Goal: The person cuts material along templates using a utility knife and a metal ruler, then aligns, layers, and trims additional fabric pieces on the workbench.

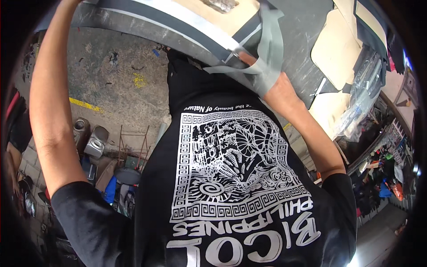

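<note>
My right hand [276, 89] is at the table's near edge, largely covered by a loose, translucent grey-green strip [272, 42]. One finger shows past the strip, bent beside a small shiny metal piece [230, 56] whose kind I cannot make out. That piece lies at the end of a long white and dark band [178, 26] that runs along the edge. My left arm [51, 98] stretches far up to the left. Its hand is cut off by the top of the picture, so the fingers do not show.
Cream sheets [336, 49] and crumpled clear plastic [362, 95] lie on the grey tabletop [296, 38] to the right. Below on the left, metal machine parts [95, 141] stand on the concrete floor [120, 66]. A person's arm [14, 153] shows at the far left.
</note>
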A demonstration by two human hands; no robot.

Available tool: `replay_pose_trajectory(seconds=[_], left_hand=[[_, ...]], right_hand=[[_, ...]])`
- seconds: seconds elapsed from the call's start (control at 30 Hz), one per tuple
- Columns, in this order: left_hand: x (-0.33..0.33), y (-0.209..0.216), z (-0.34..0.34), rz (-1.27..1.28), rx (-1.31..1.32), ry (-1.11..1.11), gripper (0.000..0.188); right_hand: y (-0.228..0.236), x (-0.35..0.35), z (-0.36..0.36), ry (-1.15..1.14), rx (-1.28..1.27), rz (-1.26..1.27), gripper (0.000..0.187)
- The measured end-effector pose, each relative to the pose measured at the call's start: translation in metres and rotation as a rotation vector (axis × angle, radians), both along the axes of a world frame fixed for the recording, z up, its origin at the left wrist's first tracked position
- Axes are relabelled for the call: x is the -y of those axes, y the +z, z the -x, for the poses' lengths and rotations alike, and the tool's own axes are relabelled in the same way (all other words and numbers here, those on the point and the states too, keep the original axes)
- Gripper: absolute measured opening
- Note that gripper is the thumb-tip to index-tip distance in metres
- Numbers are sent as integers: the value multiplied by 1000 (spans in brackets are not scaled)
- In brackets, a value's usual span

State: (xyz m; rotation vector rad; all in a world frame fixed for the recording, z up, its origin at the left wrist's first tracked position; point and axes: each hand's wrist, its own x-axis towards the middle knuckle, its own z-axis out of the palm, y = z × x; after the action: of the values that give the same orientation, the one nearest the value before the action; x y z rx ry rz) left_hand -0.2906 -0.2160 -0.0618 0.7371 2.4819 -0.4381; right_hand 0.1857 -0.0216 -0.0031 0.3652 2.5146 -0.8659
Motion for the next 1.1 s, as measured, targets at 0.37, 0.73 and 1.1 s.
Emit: replay_pose_trajectory(seconds=[0.37, 0.73, 1.1], left_hand=[[-97, 22, -200, -992, 362, 52, 59], [-194, 57, -375, -1120, 590, -550, 73], [-111, 86, -404, -901, 734, -7, 72]], right_hand=[[17, -60, -99, 50, 147, -86, 42], [22, -74, -71, 136, 15, 63, 49], [41, -67, -42, 127, 237, 204, 38]])
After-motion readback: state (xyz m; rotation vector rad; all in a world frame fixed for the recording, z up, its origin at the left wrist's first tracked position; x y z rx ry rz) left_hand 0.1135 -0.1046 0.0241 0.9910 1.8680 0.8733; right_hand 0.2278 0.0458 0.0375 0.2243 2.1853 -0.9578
